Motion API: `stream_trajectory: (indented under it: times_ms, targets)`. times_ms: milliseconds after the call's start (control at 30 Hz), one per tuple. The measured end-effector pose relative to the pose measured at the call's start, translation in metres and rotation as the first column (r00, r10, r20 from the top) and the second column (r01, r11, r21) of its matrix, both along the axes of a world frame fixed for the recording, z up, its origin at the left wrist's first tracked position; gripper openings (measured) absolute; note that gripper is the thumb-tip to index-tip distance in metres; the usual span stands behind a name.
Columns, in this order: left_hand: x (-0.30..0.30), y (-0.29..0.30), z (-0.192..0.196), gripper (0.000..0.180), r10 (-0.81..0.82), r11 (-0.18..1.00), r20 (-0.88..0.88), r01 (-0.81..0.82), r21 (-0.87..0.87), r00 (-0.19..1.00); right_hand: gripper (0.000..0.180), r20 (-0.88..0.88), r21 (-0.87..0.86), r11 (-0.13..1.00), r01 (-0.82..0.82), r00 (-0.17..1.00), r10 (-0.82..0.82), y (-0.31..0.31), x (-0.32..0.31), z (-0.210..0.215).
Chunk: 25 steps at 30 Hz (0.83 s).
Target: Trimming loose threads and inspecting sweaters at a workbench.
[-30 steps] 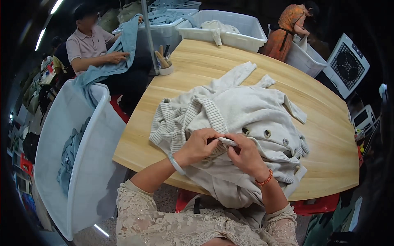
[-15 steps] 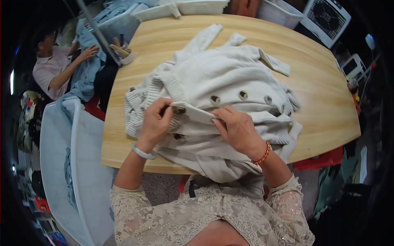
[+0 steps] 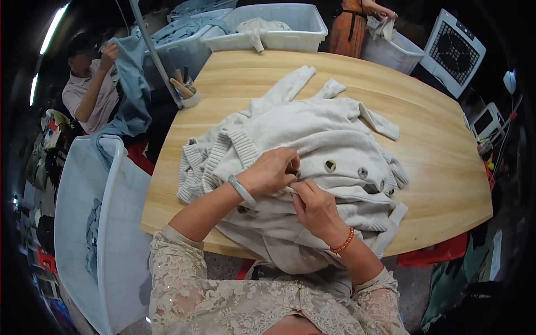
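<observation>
A cream knitted cardigan (image 3: 312,125) with ribbed edges and large dark buttons lies heaped on the wooden table (image 3: 435,151). Both hands meet at its button edge. My left hand (image 3: 271,170), a pale bangle on the wrist, is closed in a pinch at a button, which its fingers partly hide. Just to the right and nearer to me, my right hand (image 3: 317,209) pinches the fold of the cardigan's front edge. A dark button (image 3: 330,166) and a greyish button (image 3: 362,172) show to the right of my fingers.
A white tub (image 3: 106,223) stands at the left, near a seated person (image 3: 92,89) handling blue-grey cloth. A metal pole (image 3: 156,53) and a tool cup (image 3: 191,99) are at the far left corner. Behind the table are white bins (image 3: 268,42) and another person (image 3: 349,28).
My left hand has moved right along the button edge, closer to my right hand. The view has tilted up. The seated person has raised the blue-grey cloth.
</observation>
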<state>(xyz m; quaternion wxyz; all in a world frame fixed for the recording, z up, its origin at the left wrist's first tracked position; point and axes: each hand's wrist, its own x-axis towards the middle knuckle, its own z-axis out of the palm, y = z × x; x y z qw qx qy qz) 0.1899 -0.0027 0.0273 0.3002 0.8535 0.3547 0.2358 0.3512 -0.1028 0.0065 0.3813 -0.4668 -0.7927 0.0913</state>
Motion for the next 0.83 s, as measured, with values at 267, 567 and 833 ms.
stream_trajectory:
  times_ms: [267,567,833]
  targets:
    - [-0.009,0.007,-0.008,0.013,0.099,0.765,0.392,0.182,-0.617,0.915,0.034,-0.135,-0.009,0.997,0.082,0.987,-0.083,0.01,0.002,0.005]
    - [-0.013,0.009,-0.001,0.017,0.166,0.631,0.43,0.24,-0.737,0.887,0.049,0.054,0.083,0.992,0.099,0.993,-0.104,0.012,0.008,0.007]
    - [-0.018,-0.004,0.0,0.039,-0.151,0.835,0.373,0.32,-0.447,0.916,0.049,0.072,0.053,0.996,0.066,0.995,-0.07,0.018,0.022,-0.007]
